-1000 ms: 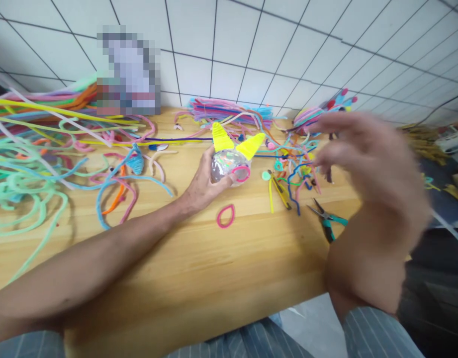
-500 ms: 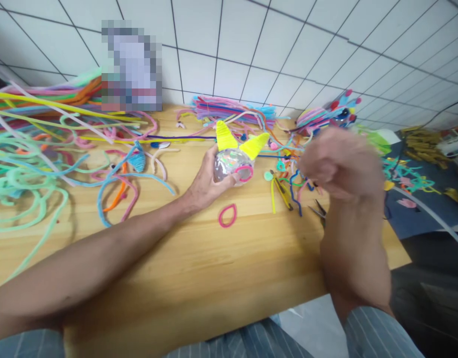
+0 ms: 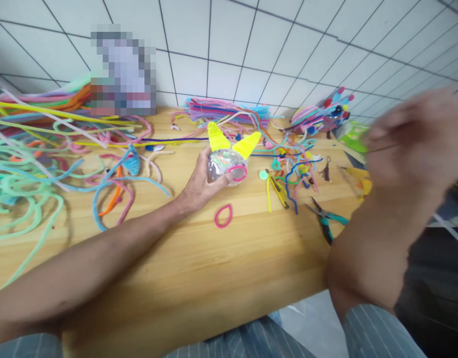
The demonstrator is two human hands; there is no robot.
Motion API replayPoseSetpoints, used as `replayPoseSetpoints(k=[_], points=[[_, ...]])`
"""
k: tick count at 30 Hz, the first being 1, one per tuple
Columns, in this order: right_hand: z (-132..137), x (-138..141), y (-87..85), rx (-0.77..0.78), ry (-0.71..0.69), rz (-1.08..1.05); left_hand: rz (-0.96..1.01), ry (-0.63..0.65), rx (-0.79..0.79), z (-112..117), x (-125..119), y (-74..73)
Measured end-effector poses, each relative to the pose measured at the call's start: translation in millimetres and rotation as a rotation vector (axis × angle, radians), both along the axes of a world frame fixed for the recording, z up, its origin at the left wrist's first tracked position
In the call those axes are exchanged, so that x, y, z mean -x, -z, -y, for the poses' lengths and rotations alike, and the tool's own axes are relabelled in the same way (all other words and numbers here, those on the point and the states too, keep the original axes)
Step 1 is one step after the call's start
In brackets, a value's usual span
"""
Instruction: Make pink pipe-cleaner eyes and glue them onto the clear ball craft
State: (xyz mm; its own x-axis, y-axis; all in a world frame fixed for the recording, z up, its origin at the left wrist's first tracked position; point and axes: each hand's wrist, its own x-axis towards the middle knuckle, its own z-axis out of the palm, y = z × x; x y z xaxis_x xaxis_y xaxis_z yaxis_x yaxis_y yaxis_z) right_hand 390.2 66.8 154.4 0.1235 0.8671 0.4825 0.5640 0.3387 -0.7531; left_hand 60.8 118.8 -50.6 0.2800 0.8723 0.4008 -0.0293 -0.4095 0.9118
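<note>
My left hand (image 3: 199,186) is closed around a shiny clear ball (image 3: 222,164) resting on the wooden table (image 3: 251,258). The ball carries two yellow pipe-cleaner ears (image 3: 216,137) on top and a pink ring (image 3: 238,173) on its front. A loose pink loop (image 3: 224,216) lies on the table just below the ball. My right hand (image 3: 415,139) is raised off the table at the right. It is smeared by motion, its fingers look curled, and a thin line sticks out near them that I cannot make out.
Long pipe cleaners (image 3: 35,164) in many colours sprawl over the left of the table. A stacked bundle (image 3: 229,110) lies by the tiled wall. A small tangle (image 3: 292,171) and teal-handled pliers (image 3: 325,219) lie right of the ball.
My right hand has swung from above the small tangle up and out to the right. The left hand and the ball have stayed where they were.
</note>
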Motion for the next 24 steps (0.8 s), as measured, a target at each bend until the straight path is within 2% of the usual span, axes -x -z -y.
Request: replayPoseSetpoints(k=[1,3,4,6,8,13,24], points=[[-6,23,9.3,-0.078,-0.003,-0.053,0.002,0.001,0.000,0,0,-0.4],[-14,65,29.8,0.011,-0.062,0.014,-0.004,-0.004,-0.004,1,0,-1.7],[-16,83,40.1,0.102,-0.103,0.081,-0.009,-0.010,-0.008,1,0,-2.3],[-16,110,58.7,0.174,-0.145,0.186,-0.017,-0.015,-0.015,2,0,-3.1],[-13,124,72.6,0.185,-0.174,0.228,-0.028,-0.017,-0.024,2,1,-3.2],[-10,132,87.0,0.224,-0.189,0.248,-0.051,-0.037,-0.045,3,0,-2.2],[-15,131,92.4,0.254,-0.189,0.243,-0.047,-0.037,-0.029,2,-2,3.1]])
